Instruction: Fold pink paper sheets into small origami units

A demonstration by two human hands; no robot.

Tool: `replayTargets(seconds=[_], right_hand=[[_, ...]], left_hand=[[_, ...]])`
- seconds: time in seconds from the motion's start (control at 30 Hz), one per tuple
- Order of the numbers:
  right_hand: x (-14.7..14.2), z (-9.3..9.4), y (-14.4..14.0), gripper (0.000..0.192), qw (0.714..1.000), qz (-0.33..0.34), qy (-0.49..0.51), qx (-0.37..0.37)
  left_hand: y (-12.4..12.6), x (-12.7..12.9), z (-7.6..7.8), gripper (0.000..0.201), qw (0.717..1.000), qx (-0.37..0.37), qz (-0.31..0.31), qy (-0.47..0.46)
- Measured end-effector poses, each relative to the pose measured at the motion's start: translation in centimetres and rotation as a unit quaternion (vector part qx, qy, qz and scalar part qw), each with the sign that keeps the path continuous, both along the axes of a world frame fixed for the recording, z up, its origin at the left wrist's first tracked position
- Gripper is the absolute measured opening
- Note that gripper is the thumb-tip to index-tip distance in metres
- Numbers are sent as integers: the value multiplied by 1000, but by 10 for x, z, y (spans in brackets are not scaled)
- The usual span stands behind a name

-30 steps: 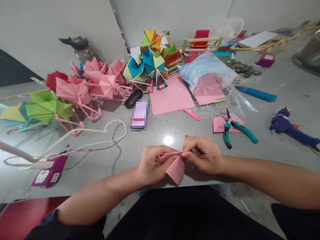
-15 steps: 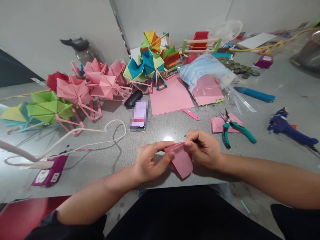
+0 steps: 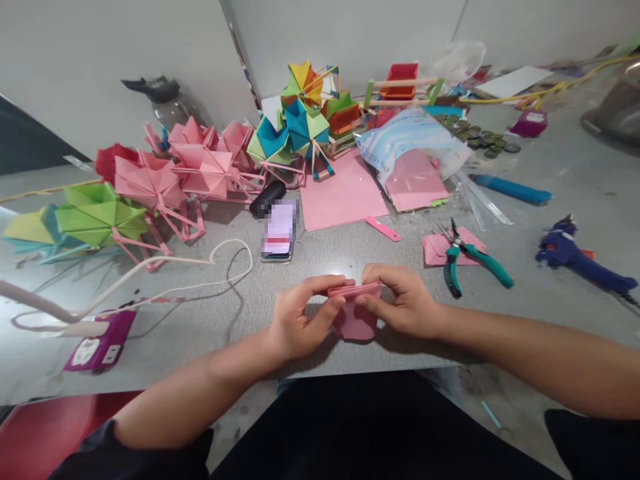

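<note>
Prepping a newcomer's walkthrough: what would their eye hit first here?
Bright folded-paper shapes, pink, green and blue, crowded across the table's left and back. Then the left hand and right hand, front middle, pinching a pink paper piece. To their right, green-handled pliers lie over folded pink paper.

Some fingers of left hand [image 3: 300,317] and right hand [image 3: 404,301] hidden behind folded pink paper [image 3: 356,325]. Phone [image 3: 279,227] screen pixelated. Base of bottle [image 3: 175,110] hidden by paper models [image 3: 150,181]. Red chair [image 3: 50,423] cut off at left.
</note>
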State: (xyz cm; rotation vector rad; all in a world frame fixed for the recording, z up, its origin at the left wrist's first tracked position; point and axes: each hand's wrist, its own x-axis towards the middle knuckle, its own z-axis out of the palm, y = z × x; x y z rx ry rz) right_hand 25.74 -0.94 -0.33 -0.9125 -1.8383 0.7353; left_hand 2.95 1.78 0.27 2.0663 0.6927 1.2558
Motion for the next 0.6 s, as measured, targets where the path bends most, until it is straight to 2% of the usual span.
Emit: replayTargets(seconds=[0.17, 0.33, 0.5, 0.6], right_hand=[[0, -3, -1, 36, 999, -37, -8, 32], [1, -4, -1, 30, 997, -40, 5, 72], [6, -1, 4, 25, 995, 40, 37, 78], [8, 1, 7, 26, 992, 83, 54, 77]], left_hand=[[5, 2, 1, 7, 998, 26, 38, -42], [8, 1, 6, 5, 998, 36, -1, -55], [12, -1, 10, 23, 994, -45, -57, -80], [13, -1, 12, 31, 990, -98, -64, -85]])
